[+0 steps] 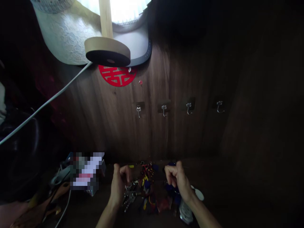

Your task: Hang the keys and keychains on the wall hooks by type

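Observation:
My left hand hovers at the left of a pile of small things, thumb raised and fingers curled in, with nothing visible in it. Just below it lies a bunch of metal keys. On the right side of the pile my right hand has the same pose, fingers bent down and thumb up, and appears to hold nothing. Between the hands is a tangle of small red, yellow and blue items, too dim to name. A reddish pouch-like thing lies nearer me. A silvery object is under my right forearm.
Four-hook row: several metal hooks on the dark wood panel. A lamp with a round wooden base, its white cable, caps and a red cut-out are above. A blurred-out box stands left.

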Demonstrator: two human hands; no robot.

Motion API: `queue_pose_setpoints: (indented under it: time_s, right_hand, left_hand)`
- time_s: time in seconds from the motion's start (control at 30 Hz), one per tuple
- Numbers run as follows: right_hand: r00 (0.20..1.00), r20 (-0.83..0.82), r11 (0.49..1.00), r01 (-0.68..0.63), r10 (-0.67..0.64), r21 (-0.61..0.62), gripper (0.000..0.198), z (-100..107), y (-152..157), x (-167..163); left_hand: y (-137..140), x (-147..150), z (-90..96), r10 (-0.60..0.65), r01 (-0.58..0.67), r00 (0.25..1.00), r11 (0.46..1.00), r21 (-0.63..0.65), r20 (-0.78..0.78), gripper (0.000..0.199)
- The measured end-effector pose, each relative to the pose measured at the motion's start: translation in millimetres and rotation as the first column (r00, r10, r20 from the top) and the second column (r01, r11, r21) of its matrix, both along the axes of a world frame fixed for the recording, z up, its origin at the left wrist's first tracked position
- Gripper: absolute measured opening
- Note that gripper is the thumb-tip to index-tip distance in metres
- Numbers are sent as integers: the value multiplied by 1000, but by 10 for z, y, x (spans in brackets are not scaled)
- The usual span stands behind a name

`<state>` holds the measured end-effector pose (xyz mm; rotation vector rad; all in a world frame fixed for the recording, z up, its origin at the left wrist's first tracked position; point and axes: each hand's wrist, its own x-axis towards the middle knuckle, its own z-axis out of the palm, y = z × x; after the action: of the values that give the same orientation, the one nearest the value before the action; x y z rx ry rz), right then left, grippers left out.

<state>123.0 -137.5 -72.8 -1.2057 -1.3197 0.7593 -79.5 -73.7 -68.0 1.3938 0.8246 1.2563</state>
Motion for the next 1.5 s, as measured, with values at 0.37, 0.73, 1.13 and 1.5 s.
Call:
queue_pose_setpoints:
  time_s: [0.37,0.73,1.13,1.5]
  right_hand:
    - [995,87,982,71,-56,-177,78,-341,144,435]
    - [993,105,980,80,-62,-180,76,-337,149,393]
    - [990,139,985,28,-5,-169,75,-294,158,282]
    - [939,331,978,-21,90,-207,63,-334,133,177]
  left_hand:
    - [20,-47,-238,19,-25,998,996,-85,-64,71]
    - [107,-141,-212,186,-187,980,982,-10,-66,71]
    - [431,-238,-464,415,-311,833,898,311,-367,43]
    - [509,-231,-701,439,-72,545,873,482,-714,46]
